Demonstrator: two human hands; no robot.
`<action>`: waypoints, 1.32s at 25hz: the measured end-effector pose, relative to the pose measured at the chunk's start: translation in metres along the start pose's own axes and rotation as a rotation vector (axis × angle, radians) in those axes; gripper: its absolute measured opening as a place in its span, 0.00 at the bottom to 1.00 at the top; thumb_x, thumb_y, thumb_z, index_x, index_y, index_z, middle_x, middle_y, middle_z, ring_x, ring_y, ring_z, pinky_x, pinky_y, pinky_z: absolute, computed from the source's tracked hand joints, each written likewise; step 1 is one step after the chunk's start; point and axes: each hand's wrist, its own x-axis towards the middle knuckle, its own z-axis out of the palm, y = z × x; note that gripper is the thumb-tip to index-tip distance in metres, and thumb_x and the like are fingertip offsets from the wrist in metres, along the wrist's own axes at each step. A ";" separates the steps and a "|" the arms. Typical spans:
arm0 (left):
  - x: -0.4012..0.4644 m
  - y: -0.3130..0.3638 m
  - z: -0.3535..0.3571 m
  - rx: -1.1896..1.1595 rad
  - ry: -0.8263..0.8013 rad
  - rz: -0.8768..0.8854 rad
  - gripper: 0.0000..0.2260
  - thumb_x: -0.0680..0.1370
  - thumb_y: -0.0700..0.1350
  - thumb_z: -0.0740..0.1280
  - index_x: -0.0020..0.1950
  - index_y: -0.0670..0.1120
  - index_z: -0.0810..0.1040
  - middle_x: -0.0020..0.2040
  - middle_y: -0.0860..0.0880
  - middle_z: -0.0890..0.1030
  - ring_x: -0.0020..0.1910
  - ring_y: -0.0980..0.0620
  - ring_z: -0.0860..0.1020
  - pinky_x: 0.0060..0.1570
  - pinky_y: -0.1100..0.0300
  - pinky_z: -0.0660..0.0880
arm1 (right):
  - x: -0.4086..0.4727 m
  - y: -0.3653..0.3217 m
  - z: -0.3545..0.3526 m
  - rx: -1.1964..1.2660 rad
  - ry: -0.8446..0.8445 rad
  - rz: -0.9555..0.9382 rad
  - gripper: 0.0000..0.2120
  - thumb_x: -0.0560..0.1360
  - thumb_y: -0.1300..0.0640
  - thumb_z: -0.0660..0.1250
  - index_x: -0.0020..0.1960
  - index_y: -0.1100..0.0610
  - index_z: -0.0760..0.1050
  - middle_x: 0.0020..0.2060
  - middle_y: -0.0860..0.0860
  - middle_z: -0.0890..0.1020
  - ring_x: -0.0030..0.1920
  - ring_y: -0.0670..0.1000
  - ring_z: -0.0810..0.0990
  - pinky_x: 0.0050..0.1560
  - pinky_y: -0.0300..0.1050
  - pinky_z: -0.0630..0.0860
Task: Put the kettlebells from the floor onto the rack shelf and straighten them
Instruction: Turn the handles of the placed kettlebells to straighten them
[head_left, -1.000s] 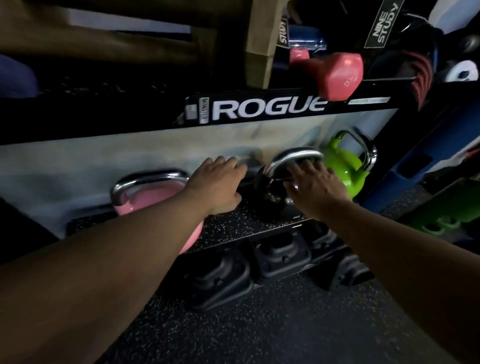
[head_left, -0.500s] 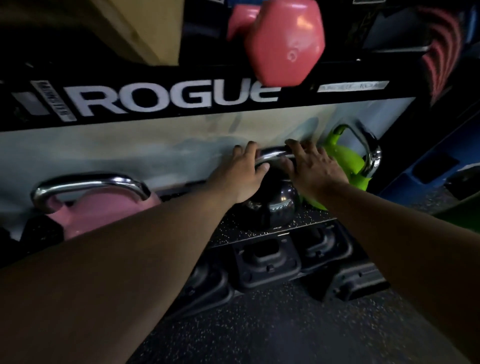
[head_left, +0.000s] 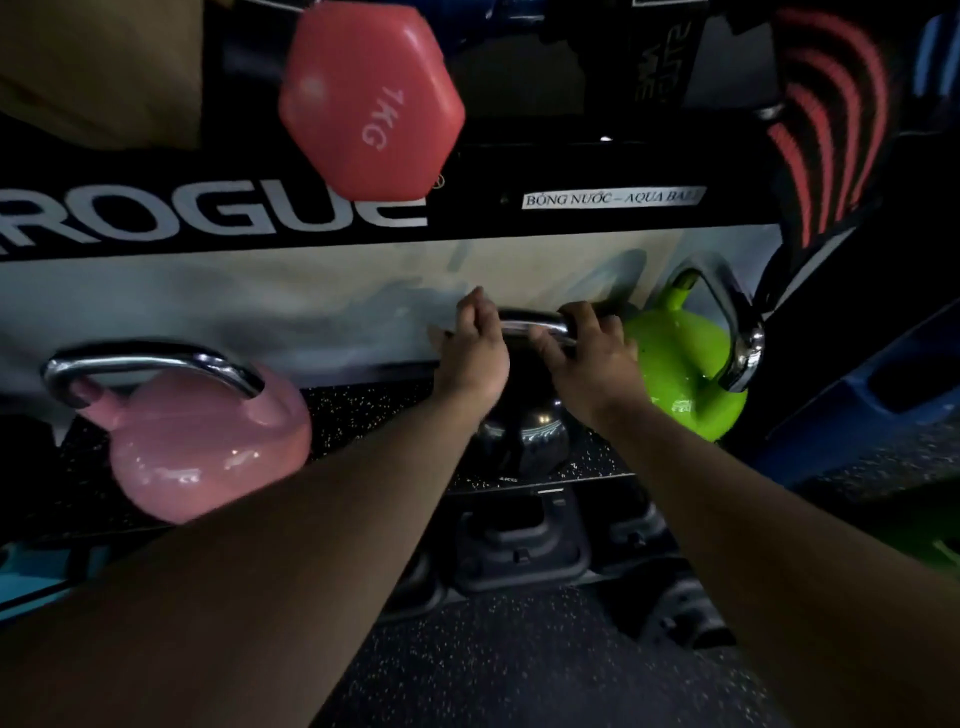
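Three kettlebells with chrome handles stand on the speckled rack shelf (head_left: 363, 415). A pink kettlebell (head_left: 208, 447) sits at the left and a green kettlebell (head_left: 680, 374) at the right, its handle turned sideways. Between them stands a black kettlebell (head_left: 524, 441). My left hand (head_left: 475, 353) grips the left end of its handle and my right hand (head_left: 587, 358) grips the right end. Both forearms reach in from the bottom of the view and hide part of its body.
A black ROGUE beam (head_left: 208, 218) runs above the shelf, with a red 1 kg dumbbell (head_left: 369, 98) jutting out over it. Black moulded weights (head_left: 519, 551) lie under the shelf on the speckled floor (head_left: 519, 675). A blue mat (head_left: 883, 395) leans at the right.
My head has moved closer to the rack. Both hands went from resting near the black kettlebell to closing on its handle, one at each end.
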 end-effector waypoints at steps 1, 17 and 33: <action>0.008 0.001 -0.004 -0.031 -0.034 -0.017 0.24 0.82 0.61 0.51 0.77 0.62 0.54 0.78 0.38 0.53 0.72 0.37 0.65 0.69 0.47 0.66 | -0.004 0.005 0.000 0.009 0.009 -0.012 0.22 0.77 0.39 0.59 0.68 0.48 0.68 0.61 0.61 0.72 0.60 0.67 0.69 0.60 0.56 0.67; 0.020 -0.015 0.012 -0.258 -0.187 0.143 0.25 0.82 0.58 0.55 0.77 0.51 0.58 0.72 0.47 0.71 0.71 0.50 0.69 0.66 0.57 0.64 | -0.041 0.003 0.018 0.854 -0.133 0.154 0.17 0.82 0.41 0.50 0.69 0.32 0.65 0.65 0.44 0.75 0.54 0.39 0.77 0.54 0.42 0.73; 0.042 -0.025 0.005 -0.155 -0.220 0.162 0.28 0.79 0.67 0.48 0.78 0.58 0.56 0.77 0.50 0.64 0.75 0.47 0.62 0.74 0.43 0.54 | -0.046 -0.029 0.044 1.047 -0.168 0.163 0.20 0.82 0.44 0.51 0.74 0.35 0.59 0.66 0.38 0.72 0.54 0.26 0.73 0.51 0.28 0.70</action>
